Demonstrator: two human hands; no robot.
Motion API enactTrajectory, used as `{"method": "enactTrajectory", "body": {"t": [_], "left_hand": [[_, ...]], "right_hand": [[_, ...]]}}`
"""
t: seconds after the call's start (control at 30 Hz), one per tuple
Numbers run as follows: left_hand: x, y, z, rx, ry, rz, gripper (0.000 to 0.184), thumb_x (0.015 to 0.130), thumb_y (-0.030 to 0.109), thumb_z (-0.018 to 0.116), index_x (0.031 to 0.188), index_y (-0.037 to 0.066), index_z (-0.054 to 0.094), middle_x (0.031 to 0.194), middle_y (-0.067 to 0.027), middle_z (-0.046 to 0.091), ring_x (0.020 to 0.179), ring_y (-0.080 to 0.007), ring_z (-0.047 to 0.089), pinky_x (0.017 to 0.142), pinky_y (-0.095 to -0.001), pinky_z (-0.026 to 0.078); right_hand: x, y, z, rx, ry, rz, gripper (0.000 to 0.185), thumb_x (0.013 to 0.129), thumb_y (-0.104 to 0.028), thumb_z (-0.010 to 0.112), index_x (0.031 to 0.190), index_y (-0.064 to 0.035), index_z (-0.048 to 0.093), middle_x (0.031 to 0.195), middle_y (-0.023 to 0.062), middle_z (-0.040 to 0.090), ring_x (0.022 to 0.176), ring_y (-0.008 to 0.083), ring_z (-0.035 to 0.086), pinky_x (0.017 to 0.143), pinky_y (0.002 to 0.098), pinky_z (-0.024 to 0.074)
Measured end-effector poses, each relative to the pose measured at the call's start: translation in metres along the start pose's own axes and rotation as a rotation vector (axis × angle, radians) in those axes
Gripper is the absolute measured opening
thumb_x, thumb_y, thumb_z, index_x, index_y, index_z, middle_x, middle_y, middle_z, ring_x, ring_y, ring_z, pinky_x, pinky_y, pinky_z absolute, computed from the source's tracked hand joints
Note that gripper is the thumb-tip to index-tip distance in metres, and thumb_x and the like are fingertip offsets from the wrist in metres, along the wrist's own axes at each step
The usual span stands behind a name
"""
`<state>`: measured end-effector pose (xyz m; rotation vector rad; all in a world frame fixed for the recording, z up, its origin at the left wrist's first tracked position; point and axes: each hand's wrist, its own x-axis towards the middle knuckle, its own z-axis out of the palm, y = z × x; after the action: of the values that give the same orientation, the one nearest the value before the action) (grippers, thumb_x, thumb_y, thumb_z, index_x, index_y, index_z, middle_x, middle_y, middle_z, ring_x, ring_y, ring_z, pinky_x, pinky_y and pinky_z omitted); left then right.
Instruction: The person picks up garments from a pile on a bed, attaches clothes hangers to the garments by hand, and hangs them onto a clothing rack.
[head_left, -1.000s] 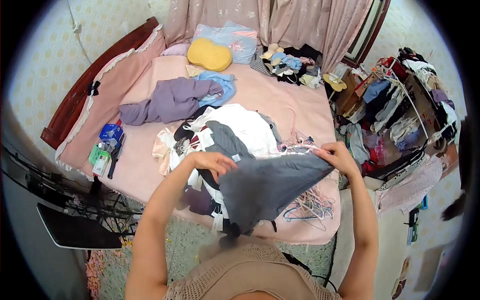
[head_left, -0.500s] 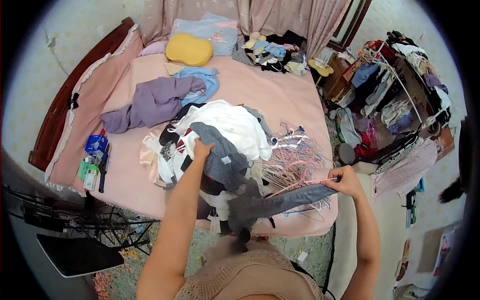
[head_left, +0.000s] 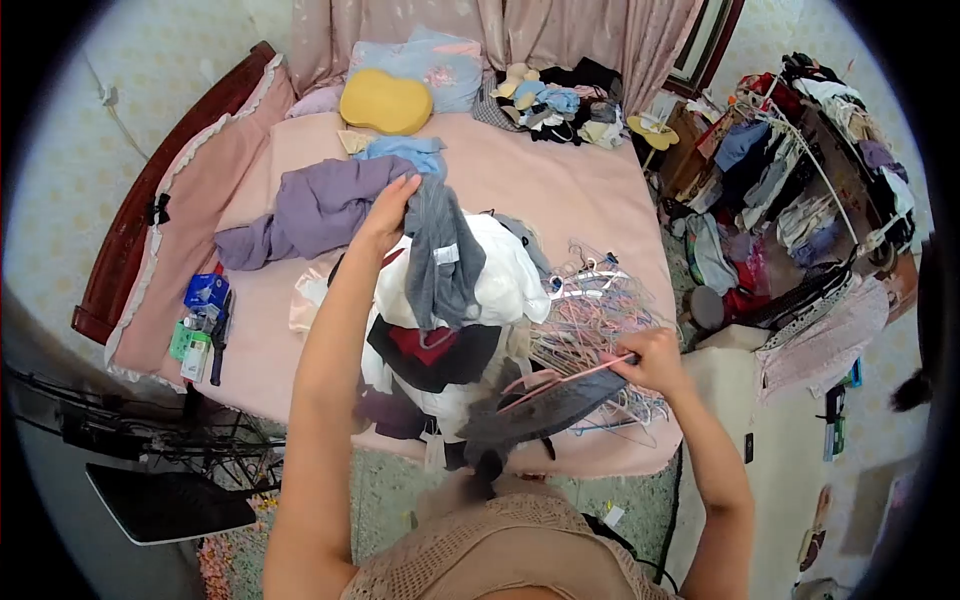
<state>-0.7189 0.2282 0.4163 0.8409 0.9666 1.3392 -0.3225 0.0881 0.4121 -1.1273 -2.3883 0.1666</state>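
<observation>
My left hand [head_left: 392, 208] grips a grey garment [head_left: 440, 265] with a white label and holds it up over the clothes pile. Closed on one end of a pink hanger [head_left: 570, 383], my right hand [head_left: 650, 360] also has the edge of a dark grey garment [head_left: 545, 412], which hangs low in front of my body. Under the lifted garment lie a white garment [head_left: 505, 265] and a black and dark red one [head_left: 435, 355]. A heap of tangled hangers [head_left: 590, 315] lies beside the pile, near my right hand.
A purple cloth [head_left: 325, 205], a yellow cushion [head_left: 387, 107] and a blue pillow [head_left: 440, 70] lie on the pink bed [head_left: 540, 185]. A blue box [head_left: 206, 291] is at the left edge. Clothes hang on a rack [head_left: 815, 175] at right; a black screen [head_left: 170, 503] stands lower left.
My left hand let go of the dark grey garment, took hold of the grey one on the pile and raised it. My right hand has moved slightly left and down with the hanger and dark garment.
</observation>
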Motion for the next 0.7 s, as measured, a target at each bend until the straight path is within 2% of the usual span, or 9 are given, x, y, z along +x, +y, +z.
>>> {"method": "enactTrajectory", "body": {"t": [0.13, 0.23, 0.33, 0.4, 0.47, 0.57, 0.63, 0.67, 0.7], "left_hand": [[-0.006, 0.021, 0.025, -0.096, -0.205, -0.020, 0.018, 0.088, 0.022, 0.051, 0.095, 0.006, 0.053, 0.086, 0.0000, 0.058, 0.078, -0.0109, 0.056, 0.071, -0.0248, 0.046], [-0.018, 0.028, 0.058, -0.140, -0.255, -0.081, 0.017, 0.087, 0.021, 0.052, 0.093, 0.006, 0.055, 0.086, -0.0014, 0.059, 0.077, -0.0112, 0.058, 0.070, -0.0247, 0.047], [-0.030, 0.021, 0.090, -0.129, -0.377, -0.139, 0.019, 0.087, 0.022, 0.053, 0.091, 0.004, 0.057, 0.086, -0.0033, 0.061, 0.075, -0.0113, 0.059, 0.068, -0.0252, 0.049], [-0.032, 0.008, 0.102, -0.117, -0.440, -0.166, 0.020, 0.087, 0.022, 0.053, 0.092, 0.003, 0.056, 0.086, -0.0030, 0.061, 0.074, -0.0102, 0.059, 0.066, -0.0237, 0.049], [-0.025, -0.011, 0.104, -0.155, -0.479, -0.161, 0.018, 0.088, 0.021, 0.051, 0.096, 0.005, 0.054, 0.082, -0.0001, 0.060, 0.067, -0.0079, 0.058, 0.056, -0.0179, 0.046], [-0.018, -0.047, 0.076, -0.087, -0.454, -0.135, 0.024, 0.088, 0.023, 0.051, 0.104, 0.005, 0.052, 0.092, -0.0018, 0.058, 0.074, -0.0077, 0.056, 0.060, -0.0175, 0.043], [-0.033, -0.070, 0.063, 0.160, -0.309, -0.081, 0.033, 0.087, 0.027, 0.052, 0.114, 0.007, 0.048, 0.099, -0.0013, 0.052, 0.080, -0.0074, 0.051, 0.065, -0.0188, 0.040], [-0.044, -0.079, 0.061, 0.275, -0.301, -0.160, 0.035, 0.088, 0.030, 0.050, 0.115, 0.008, 0.047, 0.102, -0.0004, 0.051, 0.092, -0.0109, 0.049, 0.078, -0.0251, 0.041], [-0.050, -0.102, 0.051, 0.197, -0.278, -0.238, 0.035, 0.088, 0.031, 0.049, 0.114, 0.007, 0.048, 0.099, -0.0005, 0.052, 0.090, -0.0108, 0.050, 0.077, -0.0247, 0.041]], "right_hand": [[0.030, -0.006, 0.022, -0.008, 0.147, -0.129, 0.036, 0.065, -0.038, 0.071, 0.055, -0.0080, 0.054, 0.045, 0.0041, 0.051, 0.043, 0.0205, 0.053, 0.043, 0.0313, 0.0394], [0.059, -0.016, 0.032, -0.072, 0.276, -0.158, 0.038, 0.063, -0.043, 0.072, 0.070, -0.0080, 0.060, 0.049, 0.0044, 0.052, 0.046, 0.0202, 0.054, 0.045, 0.0313, 0.0402], [0.085, -0.020, 0.043, 0.114, 0.393, 0.007, 0.050, 0.057, -0.042, 0.076, 0.091, -0.0091, 0.060, 0.047, 0.0022, 0.039, 0.044, 0.0163, 0.045, 0.044, 0.0296, 0.0358], [0.099, -0.023, 0.043, 0.130, 0.246, 0.129, 0.056, 0.057, -0.048, 0.074, 0.096, -0.0091, 0.061, 0.060, 0.0089, 0.057, 0.053, 0.0246, 0.058, 0.049, 0.0349, 0.0429], [0.103, -0.017, 0.048, 0.196, 0.261, 0.082, 0.042, 0.062, -0.043, 0.073, 0.086, -0.0097, 0.063, 0.057, 0.0092, 0.056, 0.053, 0.0268, 0.058, 0.050, 0.0354, 0.0434], [0.104, -0.020, 0.037, 0.219, 0.325, 0.011, 0.022, 0.071, -0.030, 0.068, 0.065, -0.0096, 0.061, 0.050, 0.0088, 0.052, 0.048, 0.0266, 0.055, 0.047, 0.0338, 0.0422], [0.098, -0.010, 0.030, 0.212, 0.318, 0.017, 0.020, 0.072, -0.027, 0.067, 0.067, -0.0088, 0.061, 0.049, 0.0083, 0.050, 0.046, 0.0232, 0.052, 0.046, 0.0317, 0.0390], [0.095, -0.005, 0.026, 0.204, 0.309, 0.030, 0.018, 0.073, -0.025, 0.066, 0.069, -0.0080, 0.061, 0.048, 0.0078, 0.048, 0.043, 0.0197, 0.048, 0.044, 0.0295, 0.0357], [0.093, -0.005, 0.015, 0.217, 0.277, 0.072, 0.019, 0.074, -0.023, 0.067, 0.069, -0.0063, 0.061, 0.049, 0.0077, 0.049, 0.042, 0.0175, 0.047, 0.043, 0.0285, 0.0352]]}}
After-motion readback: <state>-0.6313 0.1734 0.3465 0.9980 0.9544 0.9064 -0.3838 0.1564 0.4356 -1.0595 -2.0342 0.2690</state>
